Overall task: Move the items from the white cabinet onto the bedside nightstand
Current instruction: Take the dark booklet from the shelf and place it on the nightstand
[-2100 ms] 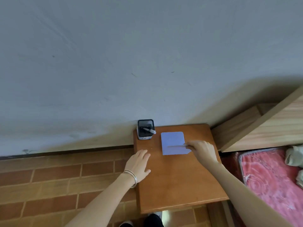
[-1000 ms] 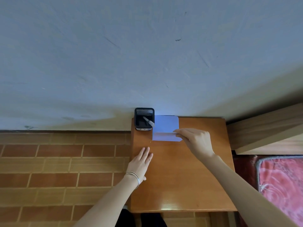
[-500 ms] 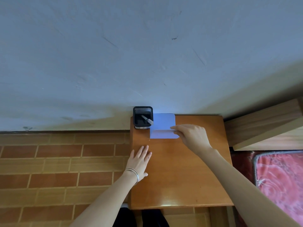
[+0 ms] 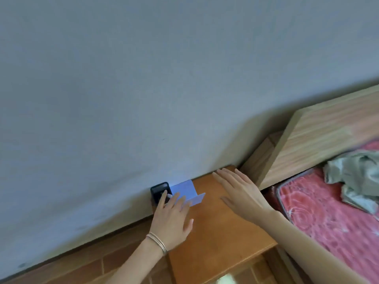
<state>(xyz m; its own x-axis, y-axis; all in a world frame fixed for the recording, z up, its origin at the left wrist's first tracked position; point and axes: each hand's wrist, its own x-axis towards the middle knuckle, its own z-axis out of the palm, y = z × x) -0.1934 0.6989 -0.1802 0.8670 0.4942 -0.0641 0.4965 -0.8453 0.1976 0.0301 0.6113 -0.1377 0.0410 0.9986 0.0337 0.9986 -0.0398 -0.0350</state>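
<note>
Orange-brown wood forms the nightstand worktop (image 4: 221, 232), lower centre. A black pen holder (image 4: 159, 190) stands at its back left corner, with a pale blue L-shaped bookend (image 4: 184, 190) just beside it. The left hand (image 4: 172, 220), fingers straight, overlaps both. The right hand (image 4: 240, 193) is spread flat, holding nothing.

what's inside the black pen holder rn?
In the black pen holder only a dark interior and a small whitish tip at its near rim show. Fingers of the left hand lie across its front, hiding the rest; too blurred to name the item.
</note>
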